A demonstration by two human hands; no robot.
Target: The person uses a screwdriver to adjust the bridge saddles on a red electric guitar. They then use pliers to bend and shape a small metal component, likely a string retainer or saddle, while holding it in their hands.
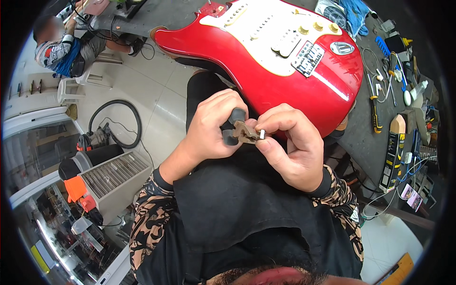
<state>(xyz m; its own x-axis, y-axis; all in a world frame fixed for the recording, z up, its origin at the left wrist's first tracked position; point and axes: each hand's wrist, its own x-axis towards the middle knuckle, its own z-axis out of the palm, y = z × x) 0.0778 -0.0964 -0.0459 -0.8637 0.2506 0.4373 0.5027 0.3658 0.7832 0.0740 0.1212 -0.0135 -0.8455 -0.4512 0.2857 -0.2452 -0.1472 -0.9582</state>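
Observation:
My left hand (216, 124) is wrapped around the black handles of a pair of pliers (243, 133), whose worn metal jaws point right. At the jaw tips is a small whitish metal piece (261, 134), pinched between the thumb and forefinger of my right hand (297, 145). Whether the jaws grip this piece or only touch it, I cannot tell. Just beyond my hands a red electric guitar body (223, 52) with a white pickguard (259, 35) lies face up on the bench. Its metal bridge (308, 59) is in place near the right end.
On the dark workbench (363, 142) at right lie a yellow-and-black screwdriver (375, 114), cables and a long black-and-yellow box (393, 152). A person (61, 50) sits at the upper left. A vacuum cleaner with a black hose (137, 126) and a grey slatted case (116, 175) stand at left.

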